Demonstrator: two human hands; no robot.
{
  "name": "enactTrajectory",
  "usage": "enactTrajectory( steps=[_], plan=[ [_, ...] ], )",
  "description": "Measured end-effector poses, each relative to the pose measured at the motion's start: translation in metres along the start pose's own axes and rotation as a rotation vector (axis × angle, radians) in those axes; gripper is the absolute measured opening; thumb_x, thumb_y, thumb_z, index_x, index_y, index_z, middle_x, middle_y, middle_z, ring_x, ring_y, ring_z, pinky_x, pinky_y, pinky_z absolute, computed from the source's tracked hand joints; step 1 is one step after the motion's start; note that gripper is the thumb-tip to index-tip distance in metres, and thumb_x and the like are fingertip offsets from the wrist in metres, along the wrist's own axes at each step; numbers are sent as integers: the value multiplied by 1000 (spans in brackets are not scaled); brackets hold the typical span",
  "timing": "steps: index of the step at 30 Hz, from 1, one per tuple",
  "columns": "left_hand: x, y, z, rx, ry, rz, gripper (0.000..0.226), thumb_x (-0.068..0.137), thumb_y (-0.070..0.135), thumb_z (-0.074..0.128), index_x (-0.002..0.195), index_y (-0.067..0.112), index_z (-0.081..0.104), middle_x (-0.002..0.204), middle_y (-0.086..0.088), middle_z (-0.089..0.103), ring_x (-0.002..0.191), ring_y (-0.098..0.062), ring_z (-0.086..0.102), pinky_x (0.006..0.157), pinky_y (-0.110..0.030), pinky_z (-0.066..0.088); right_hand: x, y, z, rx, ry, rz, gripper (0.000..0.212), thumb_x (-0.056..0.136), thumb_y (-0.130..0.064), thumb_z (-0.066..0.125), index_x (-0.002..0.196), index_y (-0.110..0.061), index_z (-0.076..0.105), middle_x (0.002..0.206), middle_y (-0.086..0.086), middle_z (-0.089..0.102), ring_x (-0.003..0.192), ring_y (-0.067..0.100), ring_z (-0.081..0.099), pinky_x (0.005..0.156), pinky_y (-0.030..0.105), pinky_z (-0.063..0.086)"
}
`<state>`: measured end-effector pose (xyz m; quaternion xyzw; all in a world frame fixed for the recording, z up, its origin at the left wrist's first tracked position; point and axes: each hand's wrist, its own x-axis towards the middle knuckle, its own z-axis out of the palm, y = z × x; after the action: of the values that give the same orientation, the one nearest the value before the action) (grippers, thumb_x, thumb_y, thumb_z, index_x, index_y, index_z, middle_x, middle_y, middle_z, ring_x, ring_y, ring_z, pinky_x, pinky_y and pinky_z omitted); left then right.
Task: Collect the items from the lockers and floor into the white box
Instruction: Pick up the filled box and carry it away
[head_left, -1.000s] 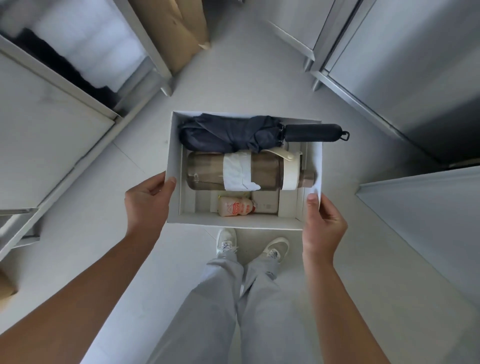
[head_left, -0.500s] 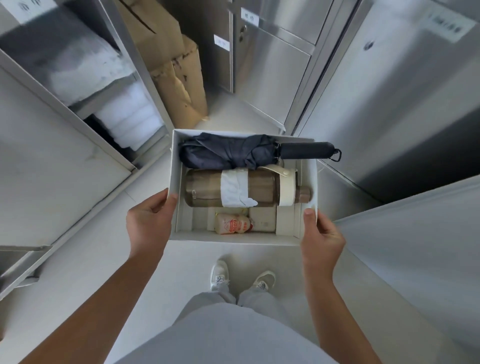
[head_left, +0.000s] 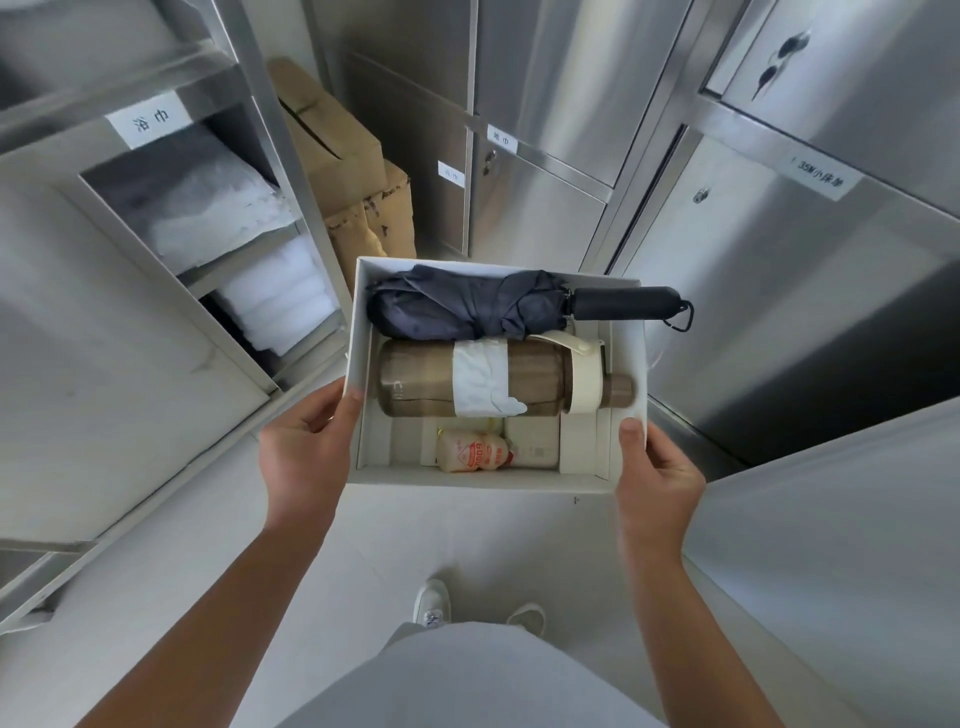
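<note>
I hold the white box (head_left: 467, 477) in the air in front of me, above the floor. My left hand (head_left: 306, 452) grips its left wall and my right hand (head_left: 657, 470) grips its right wall, thumbs over the rim. Inside, a folded dark umbrella (head_left: 467, 304) lies along the far side, its black handle sticking out over the right wall. A brown bottle (head_left: 498, 376) with a white paper band and cream cap lies across the middle. A small pale drink bottle (head_left: 475, 451) with a red label lies at the near side.
An open metal locker (head_left: 171, 291) with stacks of white towels (head_left: 275, 296) stands at my left. Cardboard boxes (head_left: 343, 171) sit in the far corner. Shut steel locker doors (head_left: 545, 156) run along the back and right. An open door panel (head_left: 841, 519) stands at my right.
The box has risen with both hands still on it. My view has tilted up from the floor, so more of the lockers and cardboard boxes show.
</note>
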<state>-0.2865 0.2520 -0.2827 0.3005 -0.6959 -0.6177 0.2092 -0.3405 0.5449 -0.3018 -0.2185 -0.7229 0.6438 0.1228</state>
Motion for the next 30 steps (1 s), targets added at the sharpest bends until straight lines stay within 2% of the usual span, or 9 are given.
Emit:
enactTrajectory(
  steps=[5, 7, 10, 15, 17, 21, 23, 25, 30],
  plan=[
    [5, 17, -11, -22, 47, 35, 15, 84, 45, 72, 98, 44, 76, 96, 17, 76, 91, 3, 69, 76, -14, 50, 7, -19, 16, -18, -70, -41, 25, 95, -29, 70, 90, -5, 76, 62, -21, 50, 61, -2, 43, 67, 24, 43],
    [2, 21, -16, -11, 84, 41, 15, 85, 46, 71, 98, 42, 76, 93, 17, 76, 86, 3, 68, 77, -20, 48, 12, -27, 23, -36, -130, -69, 30, 96, -32, 69, 74, -12, 69, 62, -15, 43, 61, 6, 36, 62, 26, 37],
    [-6, 25, -21, -11, 162, 53, 11, 85, 46, 71, 95, 48, 75, 89, 17, 76, 77, 5, 64, 71, -16, 49, 22, -37, 34, -32, -204, -92, 30, 96, -33, 69, 75, -11, 70, 65, -3, 38, 63, 11, 32, 61, 28, 32],
    [-29, 26, -31, -10, 368, 31, 10, 84, 45, 72, 92, 50, 75, 92, 19, 76, 85, 6, 68, 70, -6, 48, 37, -54, 62, -89, -446, -169, 41, 97, -28, 67, 61, -16, 53, 62, -2, 26, 60, 13, 23, 57, 27, 22],
    [-45, 24, -38, -4, 461, 18, 10, 86, 43, 72, 94, 45, 76, 84, 16, 76, 72, 10, 63, 64, -4, 45, 36, -60, 74, -83, -557, -172, 44, 97, -25, 67, 56, -26, 52, 58, -7, 25, 56, 11, 21, 51, 24, 21],
    [-84, 16, -57, 28, 637, -13, 21, 90, 37, 68, 99, 21, 77, 55, 19, 58, 55, 5, 42, 53, -14, 36, 20, -62, 101, -91, -775, -199, 51, 97, -21, 66, 51, -30, 49, 54, -14, 23, 52, 7, 19, 46, 21, 18],
    [-106, 14, -70, 62, 732, -46, 18, 90, 37, 66, 97, 24, 76, 50, 15, 46, 51, 4, 36, 50, -15, 32, 6, -59, 114, -102, -879, -212, 51, 98, -22, 66, 51, -28, 46, 54, -12, 23, 53, 9, 19, 47, 23, 18],
    [-130, 13, -86, 103, 848, -87, 19, 89, 40, 66, 97, 27, 76, 61, -2, 54, 52, 6, 40, 57, -22, 36, -15, -57, 125, -114, -987, -230, 52, 97, -25, 65, 53, -25, 37, 55, -10, 21, 54, 11, 18, 49, 24, 17],
    [-193, 3, -135, 81, 1092, -139, 9, 85, 45, 65, 87, 45, 74, 64, 15, 63, 63, -2, 53, 70, -32, 45, -87, -55, 152, -151, -1206, -276, 53, 97, -30, 65, 58, -18, 32, 57, -1, 22, 57, 18, 20, 57, 32, 20]
  ],
)
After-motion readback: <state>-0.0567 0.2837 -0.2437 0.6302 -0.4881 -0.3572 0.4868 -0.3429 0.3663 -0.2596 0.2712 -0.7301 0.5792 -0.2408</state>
